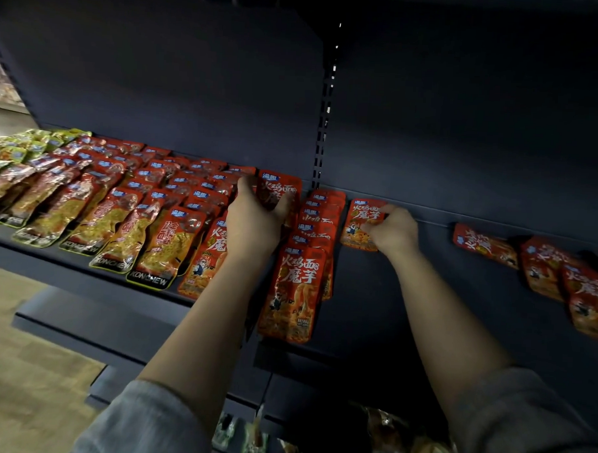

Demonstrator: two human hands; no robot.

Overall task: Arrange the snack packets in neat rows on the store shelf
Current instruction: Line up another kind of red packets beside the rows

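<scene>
Red snack packets lie in overlapping rows on the dark shelf [383,298]. My left hand [253,221] grips a red packet [281,188] at the back of one row, tilted up. My right hand [391,230] holds another red packet [358,220] standing alone near the shelf's back wall, just right of a full row [306,257]. Several loose red packets [542,267] lie scattered at the far right. Rows of red-and-yellow packets [113,214] fill the left part, with green packets [16,149] beyond them.
The shelf's back panel has a slotted upright [324,124] in the middle. Lower shelves [91,323] jut out below, with a few packets [401,436] near the bottom. A tan floor [20,368] shows at lower left.
</scene>
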